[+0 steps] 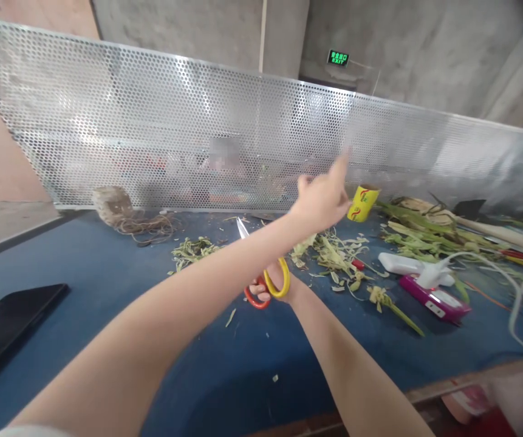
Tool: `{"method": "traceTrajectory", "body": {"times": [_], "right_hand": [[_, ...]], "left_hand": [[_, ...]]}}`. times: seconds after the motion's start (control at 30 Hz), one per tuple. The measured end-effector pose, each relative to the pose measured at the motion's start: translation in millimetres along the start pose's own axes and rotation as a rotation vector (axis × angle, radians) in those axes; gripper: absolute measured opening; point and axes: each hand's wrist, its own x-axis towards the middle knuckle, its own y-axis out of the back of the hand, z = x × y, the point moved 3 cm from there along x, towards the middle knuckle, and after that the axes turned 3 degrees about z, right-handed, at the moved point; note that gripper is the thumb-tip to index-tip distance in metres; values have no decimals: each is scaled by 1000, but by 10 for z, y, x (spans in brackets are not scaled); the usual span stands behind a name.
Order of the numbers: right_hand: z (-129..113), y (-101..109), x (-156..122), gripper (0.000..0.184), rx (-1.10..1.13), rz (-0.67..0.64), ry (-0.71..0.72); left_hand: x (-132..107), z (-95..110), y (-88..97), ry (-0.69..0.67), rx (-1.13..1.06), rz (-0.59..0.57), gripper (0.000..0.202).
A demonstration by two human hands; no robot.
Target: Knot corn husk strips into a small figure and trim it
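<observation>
My left arm reaches across the blue table point(106, 267). My left hand point(321, 199) is raised near a small yellow roll point(362, 203), with the index finger stretched out and nothing in it. My right hand point(268, 290) is mostly hidden behind the left forearm. Its fingers are through the yellow and red handles of a pair of scissors point(274, 284), whose blade point(243, 229) points up and away. Cut green leaf scraps point(334, 252) lie just right of the scissors.
A perforated metal screen point(174, 133) stands along the table's far edge, with a person behind it. A twine bundle point(119, 209) lies at the back left and a black tablet point(6, 321) at the left. A white device point(409, 265), a magenta box point(434, 298), cables and long leaves point(420, 233) are at the right.
</observation>
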Motion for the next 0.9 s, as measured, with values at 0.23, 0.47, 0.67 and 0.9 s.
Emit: {"method": "traceTrajectory", "body": {"times": [0.23,0.47,0.67,0.9], "right_hand": [[-56,-9,83,52,-5,226,147],[12,-65,56,47,-96,300,207],[51,-64,87,43,-179,336,157],[85,-98,99,42,-270,350,151]], "left_hand": [[-1344,-989,1249,402,84,85,35],[-2421,-1527,1395,650,109,-243,46],[-2633,-1567,1147,694,82,-422,59],[-2568,-1504,1014,691,56,-388,42]]}}
